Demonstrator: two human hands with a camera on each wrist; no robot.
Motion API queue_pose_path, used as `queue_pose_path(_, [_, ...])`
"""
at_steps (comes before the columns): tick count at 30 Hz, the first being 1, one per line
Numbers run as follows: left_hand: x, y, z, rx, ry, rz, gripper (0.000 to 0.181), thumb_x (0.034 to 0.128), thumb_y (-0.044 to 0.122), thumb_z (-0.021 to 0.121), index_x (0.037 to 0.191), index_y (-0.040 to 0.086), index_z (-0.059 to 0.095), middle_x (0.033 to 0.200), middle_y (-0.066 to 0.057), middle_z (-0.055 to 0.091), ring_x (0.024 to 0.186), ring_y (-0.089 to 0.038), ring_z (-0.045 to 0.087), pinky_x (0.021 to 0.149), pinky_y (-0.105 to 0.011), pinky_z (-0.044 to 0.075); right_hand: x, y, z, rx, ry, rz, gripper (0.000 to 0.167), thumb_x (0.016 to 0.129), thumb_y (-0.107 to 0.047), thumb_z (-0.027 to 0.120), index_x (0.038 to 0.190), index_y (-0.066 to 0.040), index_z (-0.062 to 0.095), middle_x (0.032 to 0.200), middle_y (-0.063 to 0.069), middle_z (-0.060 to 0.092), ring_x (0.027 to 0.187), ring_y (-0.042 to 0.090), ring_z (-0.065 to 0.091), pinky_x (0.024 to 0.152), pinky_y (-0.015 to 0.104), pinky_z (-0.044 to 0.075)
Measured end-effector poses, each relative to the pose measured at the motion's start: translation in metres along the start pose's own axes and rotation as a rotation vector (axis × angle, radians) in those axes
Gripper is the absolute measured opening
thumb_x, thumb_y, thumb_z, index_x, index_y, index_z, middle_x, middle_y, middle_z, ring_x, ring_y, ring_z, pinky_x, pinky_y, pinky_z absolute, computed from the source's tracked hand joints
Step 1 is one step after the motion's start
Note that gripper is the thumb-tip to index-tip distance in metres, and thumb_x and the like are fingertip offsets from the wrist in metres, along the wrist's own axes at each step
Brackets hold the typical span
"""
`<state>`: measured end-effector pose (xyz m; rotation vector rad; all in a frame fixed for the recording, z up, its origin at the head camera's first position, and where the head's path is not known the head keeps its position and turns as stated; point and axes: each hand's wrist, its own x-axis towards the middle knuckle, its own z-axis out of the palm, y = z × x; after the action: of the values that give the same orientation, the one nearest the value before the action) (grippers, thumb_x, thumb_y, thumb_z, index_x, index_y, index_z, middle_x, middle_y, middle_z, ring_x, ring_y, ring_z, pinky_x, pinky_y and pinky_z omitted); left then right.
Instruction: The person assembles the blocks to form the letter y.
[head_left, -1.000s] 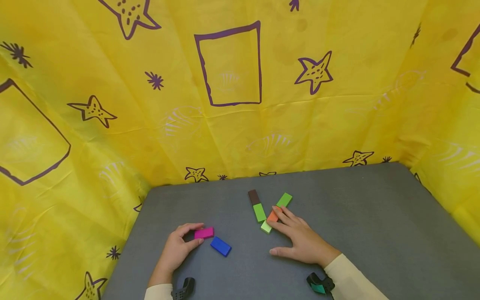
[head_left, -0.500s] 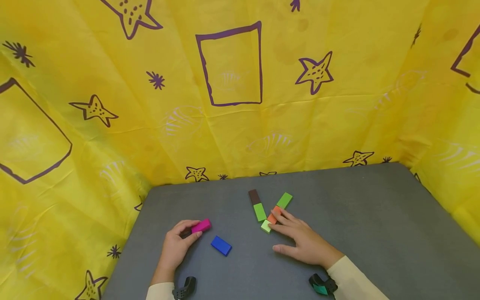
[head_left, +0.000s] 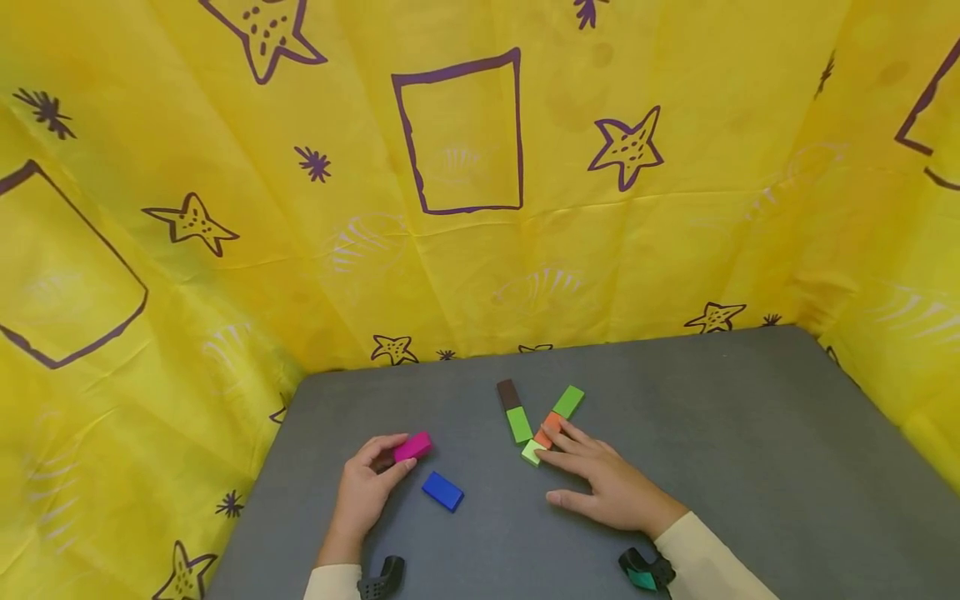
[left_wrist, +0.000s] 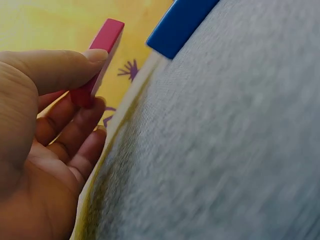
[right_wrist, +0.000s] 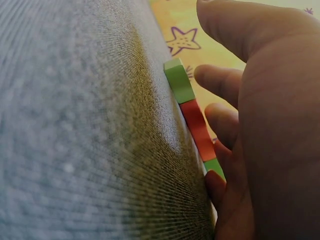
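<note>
My left hand (head_left: pixel 363 493) pinches a magenta block (head_left: pixel 414 447) between thumb and fingers. In the left wrist view the magenta block (left_wrist: pixel 106 42) appears raised off the tabletop. A blue block (head_left: pixel 443 492) lies just right of that hand. Across the table, my right hand (head_left: pixel 611 485) is spread, its fingertips over or touching an orange block (head_left: pixel 549 423) and close to a pale green block (head_left: pixel 532 452); contact is hard to tell. A green block (head_left: pixel 569 402) continues the row beyond the orange one. Another green block (head_left: pixel 519 425) and a brown block (head_left: pixel 507 395) form a second slanting row.
The blocks lie on a dark grey tabletop (head_left: pixel 697 417). A yellow cloth (head_left: pixel 465 283) printed with starfish hangs behind it and at both sides. Black straps with camera mounts (head_left: pixel 382 577) sit at both wrists.
The magenta block has been picked up and tilted by my left hand, then carried slightly right and away from me. My right hand has shifted slightly right; the other blocks stay put.
</note>
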<state>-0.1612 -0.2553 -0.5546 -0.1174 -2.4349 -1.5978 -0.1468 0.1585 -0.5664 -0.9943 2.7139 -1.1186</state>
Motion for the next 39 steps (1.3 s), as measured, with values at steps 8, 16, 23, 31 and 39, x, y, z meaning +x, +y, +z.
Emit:
queue_pose_path(8, [0.001,0.011,0.011,-0.088,0.025,0.016,0.042,0.0867,-0.002,0.091,0.126,0.003,0.079,0.123,-0.014,0.074,0.1,-0.028,0.072,0.086,-0.021,0.056,-0.001,0.0,-0.001,0.005,-0.008,0.016,0.069,0.104,-0.062,0.066,0.161,-0.022,0.058,0.173,0.006,0.036,0.163,0.035,0.02,0.115,0.075,0.029])
queue_pose_path(16, [-0.001,0.021,0.023,-0.113,0.042,0.062,0.037,0.0866,-0.002,0.091,0.121,0.002,0.08,0.119,-0.015,0.075,0.097,-0.028,0.07,0.084,-0.023,0.056,-0.001,0.001,0.0,0.006,-0.008,0.019,0.074,0.101,-0.066,0.069,0.16,-0.024,0.059,0.174,0.005,0.035,0.163,0.035,0.02,0.115,0.076,0.029])
queue_pose_path(23, [-0.005,0.035,0.035,-0.169,-0.013,0.115,0.031,0.0875,-0.001,0.091,0.116,0.005,0.082,0.117,-0.012,0.074,0.101,-0.027,0.07,0.088,-0.025,0.057,-0.001,0.001,0.0,0.007,-0.011,0.022,0.076,0.099,-0.069,0.068,0.161,-0.024,0.058,0.174,0.004,0.035,0.163,0.033,0.019,0.116,0.076,0.027])
queue_pose_path(31, [-0.011,0.048,0.052,-0.163,-0.024,0.163,0.03,0.0867,0.0,0.092,0.114,0.009,0.083,0.113,-0.008,0.075,0.1,-0.027,0.07,0.087,-0.027,0.058,-0.001,-0.001,0.0,0.008,-0.005,0.014,0.077,0.099,-0.069,0.069,0.16,-0.022,0.059,0.173,0.006,0.036,0.163,0.034,0.019,0.116,0.076,0.027])
queue_pose_path(39, [-0.021,0.061,0.076,-0.077,-0.032,0.161,0.03,0.085,0.005,0.095,0.111,0.015,0.084,0.107,0.002,0.074,0.092,-0.021,0.073,0.082,-0.041,0.062,0.0,0.0,0.0,-0.003,-0.002,0.015,0.078,0.099,-0.07,0.069,0.159,-0.023,0.06,0.173,0.006,0.036,0.163,0.034,0.02,0.115,0.075,0.029])
